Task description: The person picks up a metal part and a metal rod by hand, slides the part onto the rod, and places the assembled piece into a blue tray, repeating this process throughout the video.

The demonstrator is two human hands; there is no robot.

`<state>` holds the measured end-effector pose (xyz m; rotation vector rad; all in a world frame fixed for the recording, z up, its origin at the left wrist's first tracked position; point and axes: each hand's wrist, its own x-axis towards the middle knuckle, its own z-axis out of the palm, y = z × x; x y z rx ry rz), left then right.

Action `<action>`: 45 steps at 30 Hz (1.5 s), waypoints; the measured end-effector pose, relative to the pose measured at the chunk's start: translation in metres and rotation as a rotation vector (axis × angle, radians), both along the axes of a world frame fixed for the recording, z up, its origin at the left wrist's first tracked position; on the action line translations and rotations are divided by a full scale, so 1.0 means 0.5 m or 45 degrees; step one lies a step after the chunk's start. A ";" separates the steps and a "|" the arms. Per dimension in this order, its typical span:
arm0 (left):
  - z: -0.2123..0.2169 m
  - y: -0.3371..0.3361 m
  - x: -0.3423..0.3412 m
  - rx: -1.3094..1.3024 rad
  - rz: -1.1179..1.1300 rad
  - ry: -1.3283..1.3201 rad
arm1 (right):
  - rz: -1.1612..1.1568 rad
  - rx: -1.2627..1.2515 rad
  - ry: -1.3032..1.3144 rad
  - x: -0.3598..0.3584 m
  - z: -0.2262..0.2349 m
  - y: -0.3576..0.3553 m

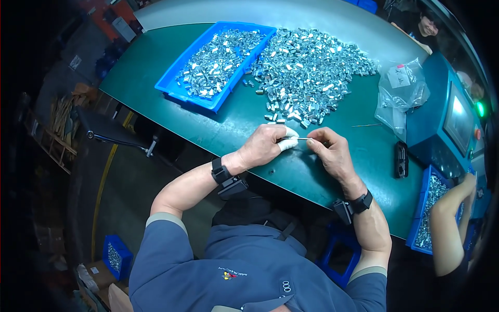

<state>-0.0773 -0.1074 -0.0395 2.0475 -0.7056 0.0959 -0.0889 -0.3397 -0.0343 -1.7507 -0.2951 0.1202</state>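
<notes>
My left hand [265,144] is closed near the table's front edge, with white coverings on its thumb and a fingertip. Between the two hands runs a thin metal rod [304,139], roughly level. My right hand [333,154] pinches its right end between thumb and forefinger. The left fingers close around the other end, and whether a small part sits in them too is hidden. Just beyond the hands spreads a large heap of small shiny metal pieces [312,73]. A blue tray [162,86] holding more of these pieces stands left of the heap.
On the green table [208,132], a clear plastic bag [400,91], a thin needle-like rod [367,125] and a black object [401,159] lie to the right. Beyond them stands a teal machine with a screen [460,117]. Another person's arm [449,223] reaches by a blue bin [418,229].
</notes>
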 end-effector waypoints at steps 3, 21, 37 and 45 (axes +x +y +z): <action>-0.011 -0.002 -0.004 -0.045 -0.015 0.027 | 0.025 -0.100 -0.067 0.001 -0.007 -0.004; -0.009 0.033 0.008 0.040 0.008 -0.217 | -0.081 -0.218 -0.112 0.005 -0.018 0.003; 0.076 0.212 0.259 1.199 0.264 -0.767 | -0.164 -0.060 -0.099 0.006 -0.016 -0.005; 0.047 0.197 0.233 0.894 0.204 -0.752 | -0.160 -0.042 -0.062 0.003 -0.023 -0.009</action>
